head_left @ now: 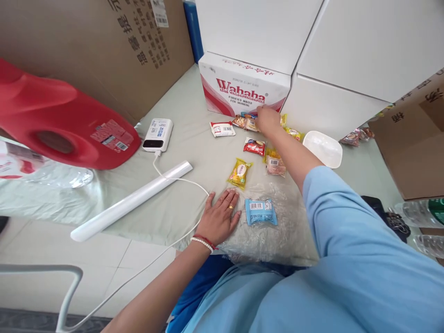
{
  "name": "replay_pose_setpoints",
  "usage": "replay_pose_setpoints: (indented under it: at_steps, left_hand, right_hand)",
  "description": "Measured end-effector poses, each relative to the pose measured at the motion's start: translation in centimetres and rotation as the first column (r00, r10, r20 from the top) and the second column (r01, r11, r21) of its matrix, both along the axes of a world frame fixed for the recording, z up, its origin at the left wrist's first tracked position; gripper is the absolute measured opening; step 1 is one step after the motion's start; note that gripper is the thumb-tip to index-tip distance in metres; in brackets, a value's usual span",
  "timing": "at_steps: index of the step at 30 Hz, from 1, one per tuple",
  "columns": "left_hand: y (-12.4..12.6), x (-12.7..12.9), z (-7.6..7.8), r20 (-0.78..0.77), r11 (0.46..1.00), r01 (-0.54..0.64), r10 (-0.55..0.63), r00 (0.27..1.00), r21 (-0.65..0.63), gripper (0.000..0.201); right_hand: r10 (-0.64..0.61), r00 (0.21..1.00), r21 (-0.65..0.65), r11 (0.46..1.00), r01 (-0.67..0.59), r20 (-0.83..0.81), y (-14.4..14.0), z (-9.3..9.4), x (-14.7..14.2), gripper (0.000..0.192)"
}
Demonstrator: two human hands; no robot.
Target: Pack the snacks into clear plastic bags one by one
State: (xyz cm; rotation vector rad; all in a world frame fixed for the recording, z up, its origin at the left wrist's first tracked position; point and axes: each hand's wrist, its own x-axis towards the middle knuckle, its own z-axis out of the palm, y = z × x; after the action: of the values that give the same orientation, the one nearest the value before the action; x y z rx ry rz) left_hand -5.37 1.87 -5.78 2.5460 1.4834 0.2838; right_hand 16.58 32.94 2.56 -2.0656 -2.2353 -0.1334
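My left hand (219,217) lies flat with fingers spread at the edge of a crinkled clear plastic sheet (287,236). Right of it on the plastic is a light-blue snack packet (261,212); just beyond its fingertips lies a yellow snack packet (239,173). My right hand (268,121) reaches to the back, fingers curled down among small snack packets (250,123) in front of the Wahaha water box (243,90). What its fingers hold is hidden. Nearer me are a red wafer packet (254,146), a pink packet (275,166) and a red-and-white packet (222,129).
A white power bank (158,134) with a cable stands left of the packets, near a white roll (132,201). A big red jug (69,120) is at far left. Right of my forearm sits a white bowl (323,149). White cabinets (342,104) and cardboard boxes (93,51) border the surface.
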Motion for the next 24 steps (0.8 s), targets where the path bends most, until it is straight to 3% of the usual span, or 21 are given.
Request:
replay_pose_setpoints:
  at_steps: [3,6,9,11,13,16,20,24]
  left_hand:
    - [0.0,0.0,0.0,0.008,1.000,0.004,-0.003,1.000,-0.010,0.058]
    - [0.0,0.0,0.1,0.021,1.000,-0.005,0.005,1.000,-0.018,0.059]
    - [0.0,0.0,0.0,0.030,1.000,-0.002,0.002,1.000,-0.025,0.058]
    - [0.1,0.0,0.0,0.033,1.000,0.006,-0.005,0.999,-0.023,0.057]
    - [0.1,0.0,-0.1,0.034,1.000,0.009,-0.008,0.999,-0.018,0.057]
    - [0.0,0.0,-0.1,0.027,1.000,0.002,-0.001,1.000,-0.005,0.056]
    - [0.0,0.1,-0.1,0.008,1.000,-0.002,0.002,1.000,0.014,0.057]
    - [0.0,-0.1,-0.1,0.012,1.000,-0.005,0.005,1.000,0.019,0.057]
  right_hand:
    - [0.014,0.999,-0.024,1.000,-0.013,0.036,1.4,-0.1,-0.7,0.035]
    - [0.059,0.998,0.040,0.998,-0.058,-0.015,-2.0,1.2,-0.2,0.033]
    - [0.226,0.967,0.129,0.969,-0.211,-0.116,-10.0,2.6,1.4,0.032]
    - [0.373,0.909,0.115,0.927,-0.357,-0.184,-16.6,2.8,3.0,0.031]
    - [0.513,0.828,0.094,0.857,-0.506,-0.224,-22.8,2.2,4.5,0.030]
    - [0.649,0.753,0.082,0.761,-0.643,-0.112,-29.5,0.2,6.0,0.027]
    - [0.743,0.669,0.068,0.667,-0.742,0.016,-32.8,-2.4,6.4,0.023]
    - [0.733,0.677,0.075,0.673,-0.735,0.065,-33.1,-3.3,5.9,0.019]
